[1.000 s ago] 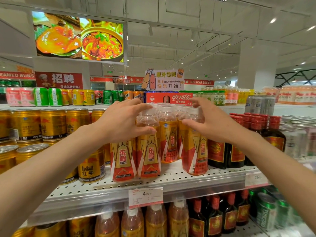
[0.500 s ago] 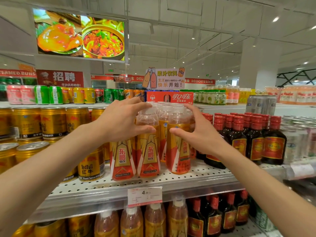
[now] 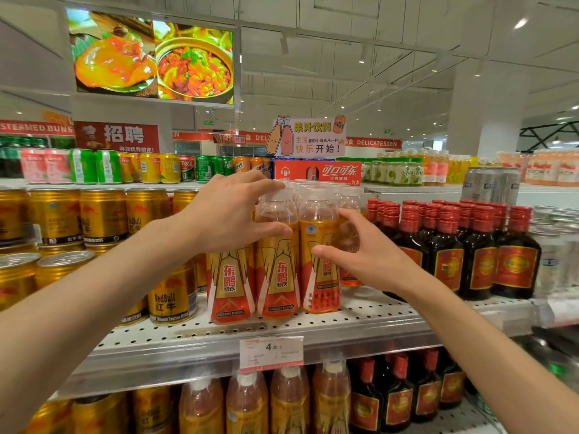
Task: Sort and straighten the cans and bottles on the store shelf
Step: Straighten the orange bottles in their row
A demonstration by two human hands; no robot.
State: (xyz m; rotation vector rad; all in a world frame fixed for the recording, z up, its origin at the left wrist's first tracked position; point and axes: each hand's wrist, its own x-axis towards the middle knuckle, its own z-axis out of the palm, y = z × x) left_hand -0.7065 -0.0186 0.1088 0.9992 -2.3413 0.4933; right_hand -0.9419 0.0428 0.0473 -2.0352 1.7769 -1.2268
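Three orange drink bottles stand in a front row on the white perforated shelf point(image 3: 385, 311), with more of them behind. My left hand point(image 3: 228, 214) grips the necks of the left bottle point(image 3: 230, 286) and the middle bottle point(image 3: 277, 277), fingers over the white caps and thumb across the middle one. My right hand point(image 3: 369, 258) holds the right bottle point(image 3: 318, 220), thumb on its front and fingers round its far side. That bottle stands upright against the middle one, its label turned partly sideways.
Gold cans point(image 3: 172, 299) fill the shelf to the left, stacked two high. Dark bottles with red caps point(image 3: 448, 255) stand close on the right. A price tag point(image 3: 271, 352) hangs on the shelf edge. Several bottles and cans fill the shelf below.
My right hand has slid the right orange bottle leftward until it stands against the middle one. My left hand has kept its hold on the other bottles.
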